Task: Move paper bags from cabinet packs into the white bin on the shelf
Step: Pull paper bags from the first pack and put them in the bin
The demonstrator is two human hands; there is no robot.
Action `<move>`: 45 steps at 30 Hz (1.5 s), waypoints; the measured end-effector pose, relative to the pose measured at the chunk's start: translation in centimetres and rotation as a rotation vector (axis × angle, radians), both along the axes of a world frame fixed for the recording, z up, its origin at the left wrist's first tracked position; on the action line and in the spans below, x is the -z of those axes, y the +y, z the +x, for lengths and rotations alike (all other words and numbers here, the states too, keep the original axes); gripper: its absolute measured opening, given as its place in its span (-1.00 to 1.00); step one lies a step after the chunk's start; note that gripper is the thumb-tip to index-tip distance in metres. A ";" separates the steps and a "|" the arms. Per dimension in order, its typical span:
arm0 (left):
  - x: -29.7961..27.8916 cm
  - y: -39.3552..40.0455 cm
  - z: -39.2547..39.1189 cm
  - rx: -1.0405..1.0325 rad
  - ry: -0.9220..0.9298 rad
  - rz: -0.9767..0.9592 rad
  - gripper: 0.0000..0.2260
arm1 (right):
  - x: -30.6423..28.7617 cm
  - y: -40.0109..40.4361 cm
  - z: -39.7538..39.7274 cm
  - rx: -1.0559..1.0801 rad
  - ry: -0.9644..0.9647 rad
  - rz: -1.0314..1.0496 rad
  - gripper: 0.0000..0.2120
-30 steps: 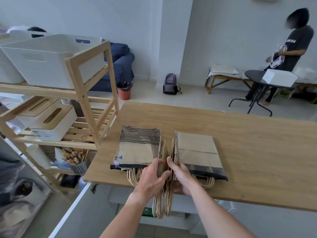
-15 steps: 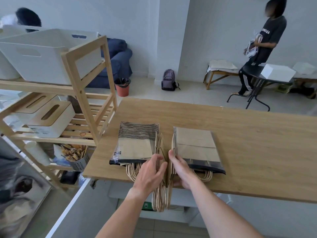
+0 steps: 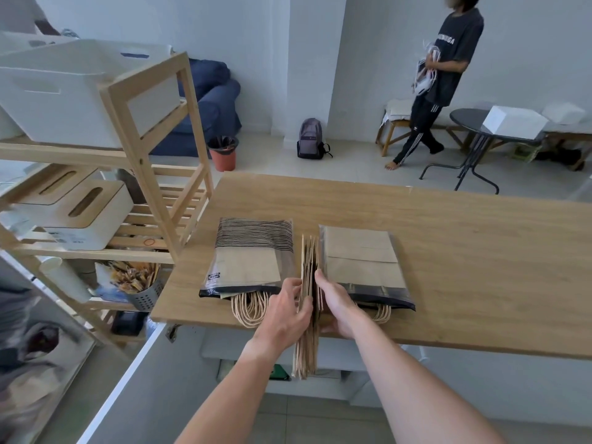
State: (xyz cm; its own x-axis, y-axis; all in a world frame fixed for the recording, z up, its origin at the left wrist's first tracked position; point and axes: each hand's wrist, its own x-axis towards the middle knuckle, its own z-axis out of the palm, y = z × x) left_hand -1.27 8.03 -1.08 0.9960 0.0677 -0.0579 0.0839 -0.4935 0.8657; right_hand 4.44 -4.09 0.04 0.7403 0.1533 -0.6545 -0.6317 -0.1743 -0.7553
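A stack of brown paper bags (image 3: 309, 261) stands on edge on the wooden table (image 3: 448, 251), handles hanging over its near edge. My left hand (image 3: 288, 312) presses the stack's left side and my right hand (image 3: 336, 306) presses its right side, so both hands clasp it. Two plastic packs of bags lie flat beside it: a striped pack (image 3: 253, 257) on the left and a plain pack (image 3: 362, 261) on the right. The white bin (image 3: 64, 91) sits on the top of the wooden shelf (image 3: 153, 174) at the left.
White boxes with wooden lids (image 3: 80, 213) and a grey cutlery holder (image 3: 144, 293) fill the lower shelves. Behind the table a person (image 3: 442, 75) walks near a round black table (image 3: 474, 129). A backpack (image 3: 310, 139) and an orange bucket (image 3: 224, 152) stand on the floor.
My hands have pressed the two halves of the upright stack together into one tight bundle. The person at the back has walked left.
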 end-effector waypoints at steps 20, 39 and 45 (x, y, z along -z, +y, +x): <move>3.8 3.0 -1.1 0.196 0.181 0.293 -0.50 | 0.1 -0.2 0.1 -0.005 -0.171 -0.398 -0.64; -1.5 5.7 0.9 0.118 -0.255 0.195 -0.76 | -4.1 -1.9 -0.2 0.196 0.156 0.438 -0.77; -3.0 6.1 2.2 0.070 -0.225 0.155 -0.82 | -5.4 -0.5 0.6 0.448 0.168 0.441 -0.67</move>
State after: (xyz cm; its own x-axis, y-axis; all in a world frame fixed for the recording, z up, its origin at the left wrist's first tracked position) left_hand 0.92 14.15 1.87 0.9852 -0.0108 0.1710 -0.1409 -0.6190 0.7726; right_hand 5.01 -4.61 5.45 0.6877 0.1346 -0.7135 -0.6874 0.4371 -0.5801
